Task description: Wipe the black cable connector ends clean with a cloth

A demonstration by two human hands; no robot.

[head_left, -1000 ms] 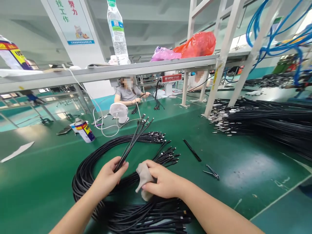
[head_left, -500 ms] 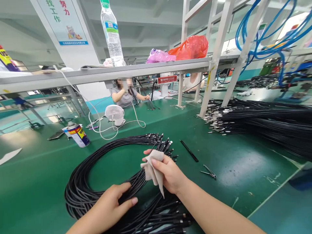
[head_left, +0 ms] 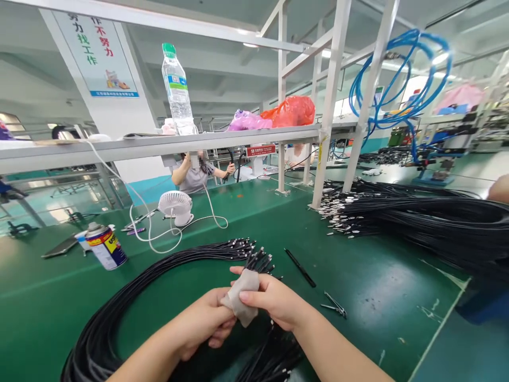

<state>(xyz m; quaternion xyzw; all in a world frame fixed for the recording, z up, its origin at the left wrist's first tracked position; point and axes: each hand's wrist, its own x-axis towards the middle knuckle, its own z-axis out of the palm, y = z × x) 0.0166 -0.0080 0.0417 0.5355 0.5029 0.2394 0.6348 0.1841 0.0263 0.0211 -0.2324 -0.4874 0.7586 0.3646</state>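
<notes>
My right hand point(head_left: 274, 300) is closed on a pale grey cloth point(head_left: 246, 297), with the thumb pressing on top of it. The fingers of my left hand point(head_left: 209, 318) are curled against the cloth's left edge; what lies inside them is hidden. A looped bundle of black cables point(head_left: 123, 302) curves round on the left. Past the cloth, black cable ends with metal plugs point(head_left: 260, 260) stick out beyond my right fingers. Below my hands, more black cables point(head_left: 272, 353) lie with their plugs toward the right.
On the green table point(head_left: 222, 223) are a black pen-like stick point(head_left: 300, 268), nail clippers point(head_left: 334, 306), a spray can point(head_left: 105, 245) and a small white fan point(head_left: 175, 206). A large cable pile point(head_left: 417, 212) lies right, by the white frame posts point(head_left: 332, 106). A person point(head_left: 193, 178) sits opposite.
My left hand has moved off the loop and up to the cloth, meeting my right hand. The cloth now lies flatter. The view has tilted up and shifted.
</notes>
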